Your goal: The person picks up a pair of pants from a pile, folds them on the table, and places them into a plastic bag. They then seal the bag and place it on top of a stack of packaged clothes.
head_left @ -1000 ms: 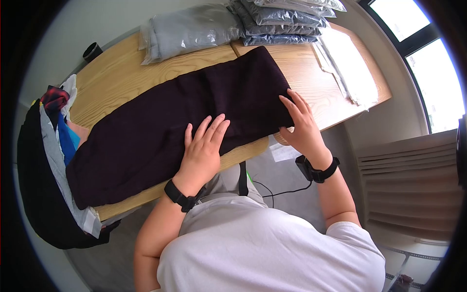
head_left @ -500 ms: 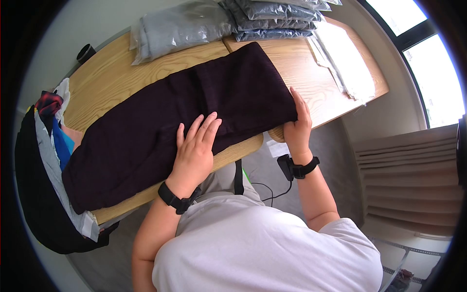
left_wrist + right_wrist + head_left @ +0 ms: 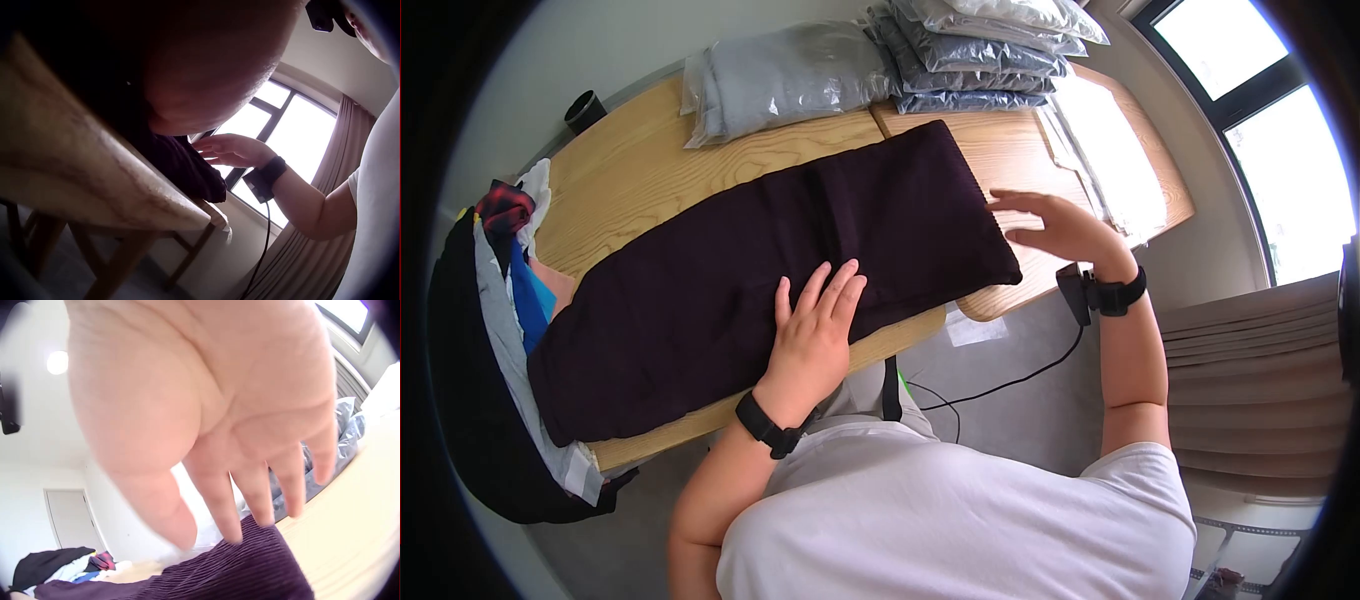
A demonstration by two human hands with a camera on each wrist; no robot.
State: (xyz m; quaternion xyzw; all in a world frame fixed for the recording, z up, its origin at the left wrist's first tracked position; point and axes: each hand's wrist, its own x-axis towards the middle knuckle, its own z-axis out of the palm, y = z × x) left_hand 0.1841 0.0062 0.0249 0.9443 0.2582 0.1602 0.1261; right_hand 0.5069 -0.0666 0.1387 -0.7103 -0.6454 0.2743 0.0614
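A dark purple ribbed garment (image 3: 730,270), folded into a long strip, lies across the wooden table (image 3: 650,200). My left hand (image 3: 812,335) rests flat on its near middle part, fingers spread and straight. Beside the garment's right end my right hand (image 3: 1060,230) hovers with fingers loosely extended and nothing in it. In the right wrist view the palm of the right hand (image 3: 212,412) faces the camera, its fingertips close over the ribbed edge of the purple garment (image 3: 237,569). The left wrist view shows that garment (image 3: 187,165) at the table's edge.
Clear bags of folded grey clothing (image 3: 790,80) lie at the back, next to a stack of bagged dark garments (image 3: 970,60). White flat sheets (image 3: 1115,150) lie at the right. Mixed clothes (image 3: 490,350) drape over the left end. A black cup (image 3: 584,111) stands at the back left.
My right hand first closed in against the garment's right edge, then lifted away to the right. The left hand has stayed on the garment, which keeps its folded shape.
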